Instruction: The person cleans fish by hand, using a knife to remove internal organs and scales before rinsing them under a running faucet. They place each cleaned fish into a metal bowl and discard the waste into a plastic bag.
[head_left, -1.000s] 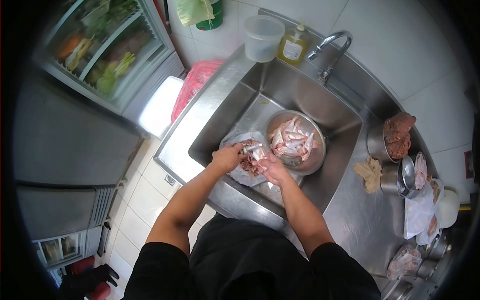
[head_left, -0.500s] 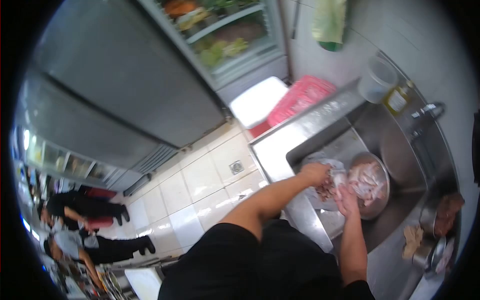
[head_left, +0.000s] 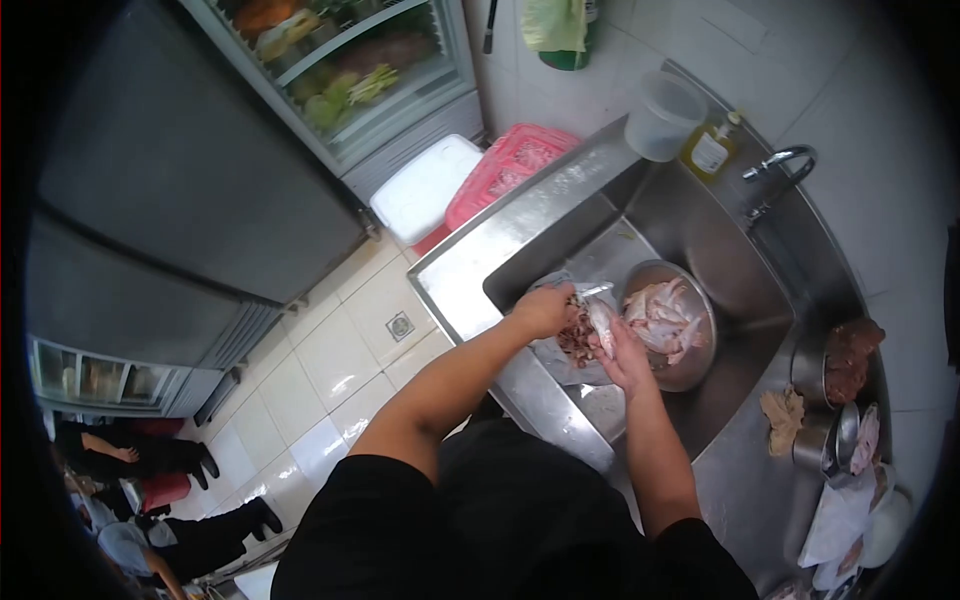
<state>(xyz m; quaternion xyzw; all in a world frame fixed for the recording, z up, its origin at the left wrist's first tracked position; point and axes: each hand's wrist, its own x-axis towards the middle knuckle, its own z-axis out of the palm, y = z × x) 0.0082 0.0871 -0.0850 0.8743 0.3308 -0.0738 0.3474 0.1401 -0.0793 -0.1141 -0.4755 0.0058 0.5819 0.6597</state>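
— What is the person wearing?
— A black top [head_left: 520,510] with short sleeves. The left sleeve [head_left: 330,530] ends above the elbow, and so does the right sleeve [head_left: 700,560].
— And below the sleeves?
— The forearms are bare, and so are the left hand [head_left: 545,312] and right hand [head_left: 628,362].

- The sink [head_left: 720,240] is set in the desk [head_left: 740,490], with the faucet [head_left: 780,165] behind it.
- In the sink, the bowl [head_left: 705,365] sits just right of the bag [head_left: 555,365].
- The left grip [head_left: 545,310] and right grip [head_left: 625,362] meet over the bag, a fish [head_left: 601,322] in the right one.
- The bottle [head_left: 710,150] and tub [head_left: 662,115] stand left of the faucet.
- The cloth [head_left: 783,415] lies on the desk, right of the sink.
- The basket [head_left: 510,165] is left of the sink.
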